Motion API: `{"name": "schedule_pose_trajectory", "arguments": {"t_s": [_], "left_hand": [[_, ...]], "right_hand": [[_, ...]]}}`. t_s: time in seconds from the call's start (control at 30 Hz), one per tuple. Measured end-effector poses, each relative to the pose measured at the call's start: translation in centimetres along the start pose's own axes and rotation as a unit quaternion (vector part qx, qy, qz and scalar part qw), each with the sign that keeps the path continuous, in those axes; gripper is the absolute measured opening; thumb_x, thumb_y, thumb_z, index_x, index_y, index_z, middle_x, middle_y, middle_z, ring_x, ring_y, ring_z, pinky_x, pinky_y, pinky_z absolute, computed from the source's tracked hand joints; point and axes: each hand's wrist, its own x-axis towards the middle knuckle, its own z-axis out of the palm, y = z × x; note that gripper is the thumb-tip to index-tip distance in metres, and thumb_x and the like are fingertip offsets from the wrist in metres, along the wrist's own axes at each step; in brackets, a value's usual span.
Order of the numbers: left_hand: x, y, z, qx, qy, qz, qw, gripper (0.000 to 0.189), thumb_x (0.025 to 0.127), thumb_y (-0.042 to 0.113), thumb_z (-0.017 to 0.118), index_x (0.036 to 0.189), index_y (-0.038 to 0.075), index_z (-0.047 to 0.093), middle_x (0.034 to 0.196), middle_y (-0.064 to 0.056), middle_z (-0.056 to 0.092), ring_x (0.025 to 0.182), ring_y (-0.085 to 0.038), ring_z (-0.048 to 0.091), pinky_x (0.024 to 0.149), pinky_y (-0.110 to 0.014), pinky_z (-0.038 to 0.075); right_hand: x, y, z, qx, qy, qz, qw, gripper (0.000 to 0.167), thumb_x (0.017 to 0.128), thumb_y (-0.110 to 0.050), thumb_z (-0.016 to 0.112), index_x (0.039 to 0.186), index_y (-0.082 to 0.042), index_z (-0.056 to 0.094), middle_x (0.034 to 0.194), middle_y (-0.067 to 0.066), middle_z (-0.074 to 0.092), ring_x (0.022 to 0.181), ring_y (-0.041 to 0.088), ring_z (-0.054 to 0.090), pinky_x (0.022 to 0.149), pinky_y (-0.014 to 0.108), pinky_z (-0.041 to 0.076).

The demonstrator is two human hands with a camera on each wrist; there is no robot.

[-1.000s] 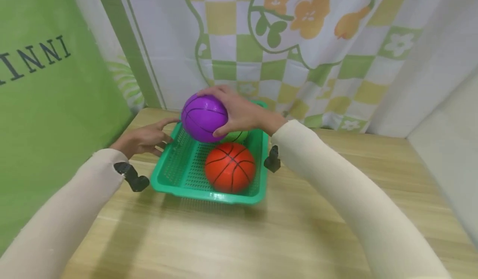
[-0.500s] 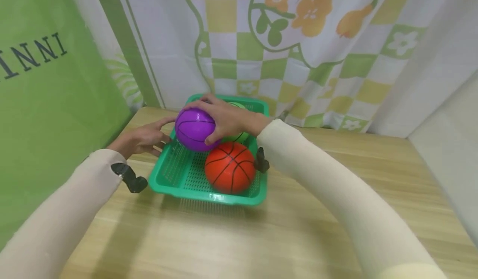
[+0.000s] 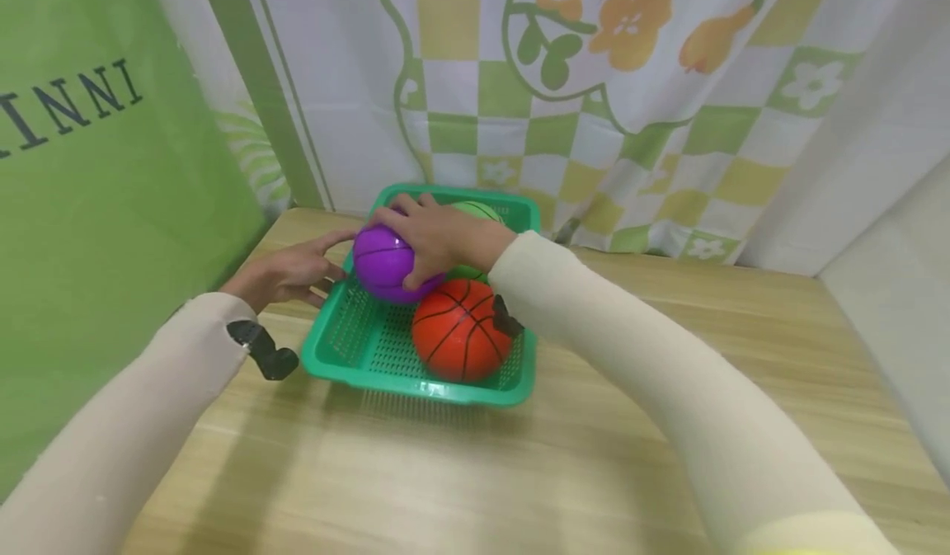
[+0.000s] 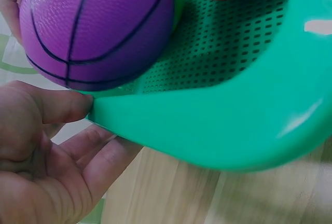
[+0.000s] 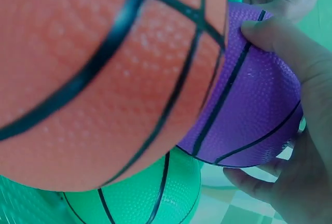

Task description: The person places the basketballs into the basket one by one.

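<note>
A small purple basketball (image 3: 380,265) sits low at the left side of a green plastic basket (image 3: 419,388). My right hand (image 3: 438,237) grips it from above, thumb and fingers spread round the ball, as the right wrist view also shows. My left hand (image 4: 49,146) pinches the basket's rim, its thumb on top and fingers beneath. A red-orange basketball (image 3: 456,342) lies in the front right of the basket. Behind it, a green basketball (image 5: 140,195) is partly hidden by my right hand and forearm.
The basket stands on a light wooden tabletop (image 3: 631,448). A patterned curtain (image 3: 497,138) hangs along the back edge, and a green cloth (image 3: 141,192) with dark letters hangs at the left. A pale wall (image 3: 898,233) bounds the right side.
My right hand has lowered the purple basketball into the basket, slightly left and toward me. The left hand stays at the rim, and the red-orange ball keeps its place.
</note>
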Motion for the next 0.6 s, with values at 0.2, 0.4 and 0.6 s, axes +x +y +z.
{"name": "schedule_pose_trajectory", "arguments": {"t_s": [0.2,0.4,0.6], "left_hand": [[0.12,0.00,0.07,-0.001,0.006,0.004,1.0000,0.082,0.099,-0.006,0.042,0.162,0.022,-0.002,0.130,-0.036,0.049,0.111,-0.042,0.061,0.089,-0.052,0.054],[0.19,-0.03,-0.03,-0.004,0.007,0.005,1.0000,0.082,0.098,-0.007,0.043,0.163,0.024,0.002,0.123,-0.034,0.054,0.104,-0.037,0.064,0.087,-0.052,0.055],[0.17,-0.12,-0.15,-0.005,0.007,0.006,0.9999,0.083,0.099,-0.006,0.043,0.162,0.023,-0.002,0.122,-0.032,0.056,0.105,-0.037,0.065,0.087,-0.051,0.055]], "right_hand": [[0.46,-0.34,0.37,-0.050,0.002,-0.024,0.9985,0.086,0.079,-0.047,0.081,0.152,-0.029,0.039,0.138,0.012,0.029,0.126,0.027,0.035,0.094,0.037,0.048],[0.61,-0.49,0.54,-0.031,-0.018,0.002,0.9994,0.095,0.079,-0.045,0.081,0.158,-0.035,0.030,0.137,0.009,0.035,0.117,0.023,0.045,0.088,0.035,0.051],[0.88,-0.02,1.07,-0.001,-0.016,0.011,0.9998,0.091,0.079,-0.043,0.083,0.153,-0.030,0.031,0.139,0.005,0.040,0.117,0.021,0.051,0.089,0.038,0.052]]}}
